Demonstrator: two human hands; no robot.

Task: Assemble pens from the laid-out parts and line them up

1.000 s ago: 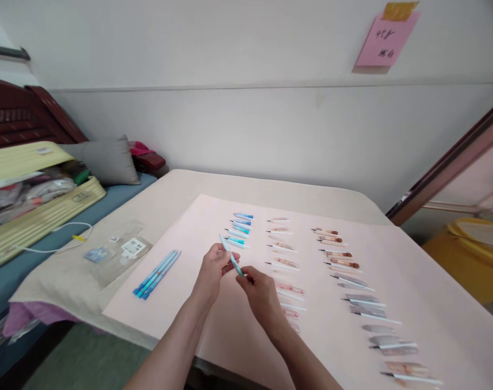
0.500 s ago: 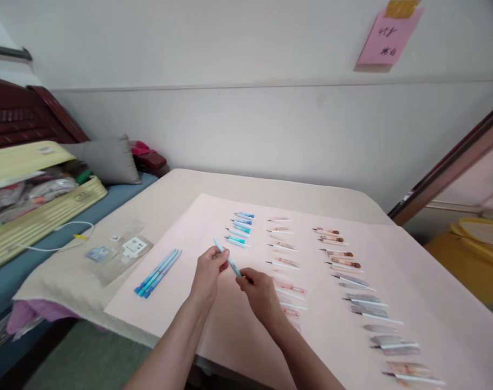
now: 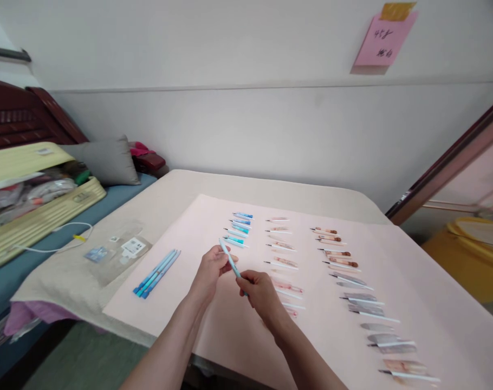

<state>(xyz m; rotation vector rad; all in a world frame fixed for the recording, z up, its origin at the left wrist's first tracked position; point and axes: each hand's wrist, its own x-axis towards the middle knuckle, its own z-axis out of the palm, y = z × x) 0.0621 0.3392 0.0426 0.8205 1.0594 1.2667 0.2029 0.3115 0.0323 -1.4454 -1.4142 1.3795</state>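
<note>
You are holding a light blue pen point(image 3: 232, 263) at a slant just above the pale pink sheet point(image 3: 169, 311), its upper end leaning toward the wall. Your right hand point(image 3: 257, 290) is pinching the pen's lower end, thumb and fingers closing together on it. Your left hand point(image 3: 209, 270) is curling loosely at the upper part, with the pen crossing in front of its fingers and one fingertip poking out past the barrel; whether these fingers are gripping or only touching, you cannot tell from this view.

Just beyond your left hand, a short row of blue and turquoise pieces point(image 3: 240, 229) is lying on the sheet. Near your right hand, a column of pale pink pieces point(image 3: 285, 261) is running away from you, its nearest part partly hiding behind that hand. Farther right, a column of brown and grey pieces point(image 3: 366, 310) is stretching toward the near edge. Well to the left, three blue pens point(image 3: 157, 275) are lying side by side, touching. Beyond them, clear plastic packaging point(image 3: 127, 254) with a white label is resting on the cream tabletop point(image 3: 295, 195). Above, a pink note point(image 3: 387, 43) is hanging on the wall point(image 3: 230, 135).
</note>
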